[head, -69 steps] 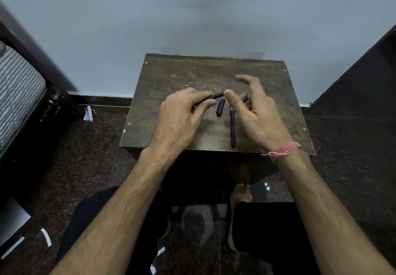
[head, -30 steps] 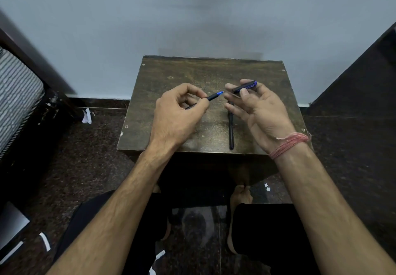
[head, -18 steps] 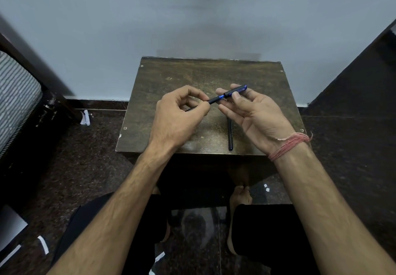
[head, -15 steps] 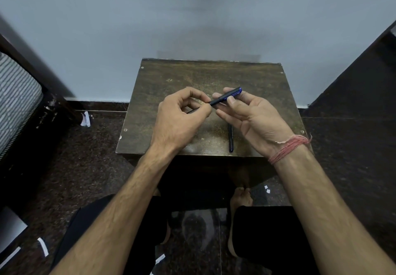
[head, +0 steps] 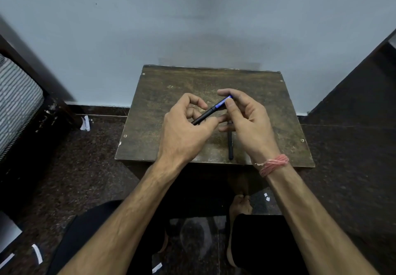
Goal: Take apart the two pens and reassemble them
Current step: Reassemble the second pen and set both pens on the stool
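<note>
Both hands hold one dark pen (head: pixel 211 110) above the small wooden table (head: pixel 162 94). My left hand (head: pixel 184 128) pinches the black barrel end between thumb and fingers. My right hand (head: pixel 246 120) grips the blue cap end, which bears white lettering, with thumb and forefinger. The cap sits joined to the barrel in one slanted line. A second dark pen (head: pixel 230 144) lies on the table, pointing toward me, its far end hidden under my right hand.
The table stands against a pale blue wall (head: pixel 192 17). A striped mattress (head: pixel 15 96) on a dark frame is at the left. Paper scraps (head: pixel 85 122) lie on the dark speckled floor. My knees and a bare foot (head: pixel 237 208) are below the table's front edge.
The cap picked up by my right hand has been brought onto the tip of the barrel held in my left hand. The gap between the two parts has closed. The second pen has not moved.
</note>
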